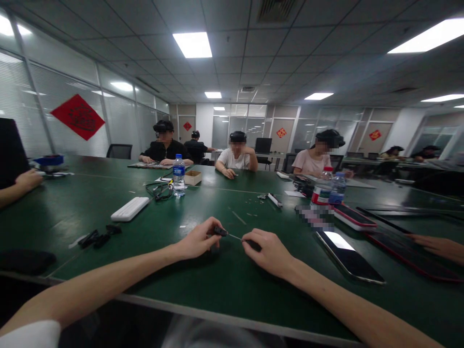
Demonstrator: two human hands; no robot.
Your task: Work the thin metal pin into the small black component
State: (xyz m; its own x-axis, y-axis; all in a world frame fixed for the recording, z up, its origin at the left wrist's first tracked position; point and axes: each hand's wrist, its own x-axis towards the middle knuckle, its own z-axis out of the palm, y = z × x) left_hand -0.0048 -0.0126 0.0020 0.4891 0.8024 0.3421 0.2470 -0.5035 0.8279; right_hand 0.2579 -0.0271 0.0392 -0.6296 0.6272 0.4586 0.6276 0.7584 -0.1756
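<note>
My left hand (pixel 199 238) is closed on a small black part (pixel 220 231), pinched between thumb and fingers just above the green table (pixel 152 270). My right hand (pixel 268 251) wraps round the dark handle of a screwdriver (pixel 235 236). Its thin metal shaft points left, and the tip meets the black part or lies right beside it; I cannot tell which. Well to the left of my left hand, several small black pieces (pixel 99 237) lie on the table.
A white power bank (pixel 129 209), a water bottle (pixel 179 176), cables (pixel 159 191) and a small box (pixel 193 178) stand ahead on the left. On the right lie a phone (pixel 350 256) and a red-edged device (pixel 353 216). People sit around the table; another person's hand (pixel 438 246) rests at right.
</note>
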